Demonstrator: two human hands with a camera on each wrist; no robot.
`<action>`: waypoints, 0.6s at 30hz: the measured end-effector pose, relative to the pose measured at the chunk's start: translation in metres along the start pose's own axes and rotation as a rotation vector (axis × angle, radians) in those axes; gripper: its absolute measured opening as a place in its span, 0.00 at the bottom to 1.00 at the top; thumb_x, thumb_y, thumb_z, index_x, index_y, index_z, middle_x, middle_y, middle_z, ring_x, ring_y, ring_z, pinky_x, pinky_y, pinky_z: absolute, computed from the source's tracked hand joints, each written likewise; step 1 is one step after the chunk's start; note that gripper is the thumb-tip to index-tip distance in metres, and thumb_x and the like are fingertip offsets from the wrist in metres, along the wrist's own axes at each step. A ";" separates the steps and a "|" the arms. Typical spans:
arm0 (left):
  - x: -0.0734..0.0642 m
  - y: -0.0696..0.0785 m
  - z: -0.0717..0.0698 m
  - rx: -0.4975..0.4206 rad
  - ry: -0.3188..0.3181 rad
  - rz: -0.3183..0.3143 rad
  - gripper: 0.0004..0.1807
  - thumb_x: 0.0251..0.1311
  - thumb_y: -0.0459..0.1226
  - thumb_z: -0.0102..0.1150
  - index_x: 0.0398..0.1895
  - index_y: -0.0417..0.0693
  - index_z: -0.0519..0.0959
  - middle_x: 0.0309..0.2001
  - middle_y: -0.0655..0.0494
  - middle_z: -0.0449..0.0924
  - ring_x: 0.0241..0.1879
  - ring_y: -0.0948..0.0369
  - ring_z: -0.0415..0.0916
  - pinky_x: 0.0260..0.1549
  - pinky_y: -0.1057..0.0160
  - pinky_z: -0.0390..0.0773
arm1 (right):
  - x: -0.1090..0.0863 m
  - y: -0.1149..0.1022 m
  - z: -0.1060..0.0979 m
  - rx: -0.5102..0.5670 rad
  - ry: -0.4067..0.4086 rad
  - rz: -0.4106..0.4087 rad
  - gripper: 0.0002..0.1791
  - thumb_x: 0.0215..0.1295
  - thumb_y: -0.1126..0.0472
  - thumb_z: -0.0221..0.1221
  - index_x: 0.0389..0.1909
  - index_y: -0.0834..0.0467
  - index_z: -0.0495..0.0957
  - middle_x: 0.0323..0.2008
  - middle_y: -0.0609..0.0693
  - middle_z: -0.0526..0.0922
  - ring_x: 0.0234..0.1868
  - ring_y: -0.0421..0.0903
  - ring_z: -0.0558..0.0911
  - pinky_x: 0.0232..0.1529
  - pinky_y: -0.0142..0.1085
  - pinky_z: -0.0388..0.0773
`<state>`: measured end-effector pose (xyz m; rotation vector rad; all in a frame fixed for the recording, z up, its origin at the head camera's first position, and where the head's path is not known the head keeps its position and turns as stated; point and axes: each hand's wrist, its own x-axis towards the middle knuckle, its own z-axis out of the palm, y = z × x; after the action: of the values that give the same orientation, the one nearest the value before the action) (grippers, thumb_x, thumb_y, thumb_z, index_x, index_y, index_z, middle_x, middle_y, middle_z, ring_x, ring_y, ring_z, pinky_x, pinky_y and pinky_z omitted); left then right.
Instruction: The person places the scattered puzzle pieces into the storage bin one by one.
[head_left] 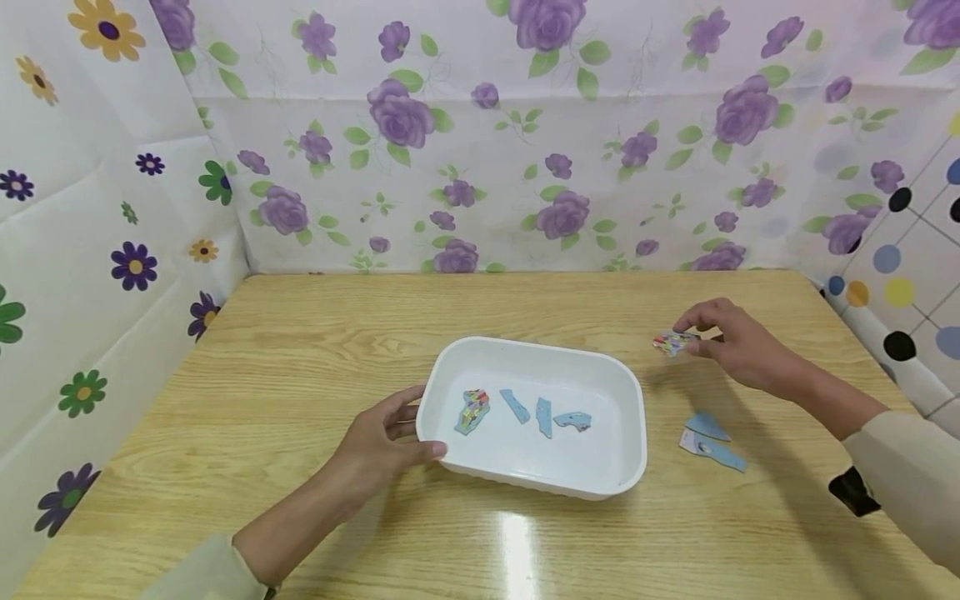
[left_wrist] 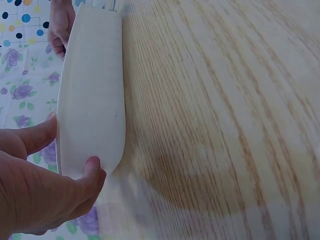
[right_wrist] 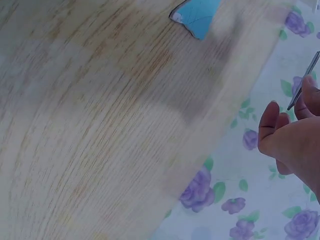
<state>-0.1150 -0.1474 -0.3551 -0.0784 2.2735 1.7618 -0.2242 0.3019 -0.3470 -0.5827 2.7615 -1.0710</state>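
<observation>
A white plastic tray (head_left: 532, 479) stands on the table with several jigsaw-like cardboard pieces lying apart inside it. One of these, a multicoloured piece (head_left: 473, 412), is at the left; the blue pieces (head_left: 543, 417) lie to its right. My left hand (head_left: 378, 437) grips the tray's left end, thumb at the near rim; the left wrist view shows the hand (left_wrist: 55, 185) at the tray's corner. Right of the tray, my right hand (head_left: 738, 346) pinches a colourful puzzle piece (head_left: 672, 342) above the table. That piece (right_wrist: 304, 82) appears edge-on in the right wrist view.
Two light-blue pieces (head_left: 712, 452) lie close together on the wooden table (head_left: 315, 333), right of the tray. A small black object (head_left: 853, 492) sits near the right sleeve. Flowered cloth (head_left: 480, 167) hangs behind the table, and patterned sheets flank it.
</observation>
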 end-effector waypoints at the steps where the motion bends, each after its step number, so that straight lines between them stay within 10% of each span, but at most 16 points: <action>1: 0.000 0.000 0.000 -0.002 0.001 0.001 0.41 0.49 0.34 0.73 0.68 0.53 0.65 0.59 0.46 0.72 0.58 0.51 0.73 0.51 0.56 0.78 | 0.000 -0.002 0.000 0.004 -0.005 0.000 0.11 0.72 0.67 0.51 0.51 0.65 0.71 0.56 0.63 0.61 0.55 0.60 0.62 0.50 0.53 0.69; 18: 0.000 -0.001 -0.001 0.001 -0.003 0.014 0.41 0.49 0.34 0.73 0.68 0.53 0.66 0.59 0.46 0.73 0.58 0.51 0.73 0.51 0.56 0.78 | 0.005 -0.030 0.007 0.060 -0.016 -0.001 0.12 0.73 0.62 0.51 0.53 0.60 0.72 0.59 0.57 0.64 0.59 0.55 0.64 0.50 0.44 0.71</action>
<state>-0.1152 -0.1485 -0.3562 -0.0599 2.2780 1.7658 -0.2174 0.2753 -0.3323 -0.5831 2.7051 -1.1397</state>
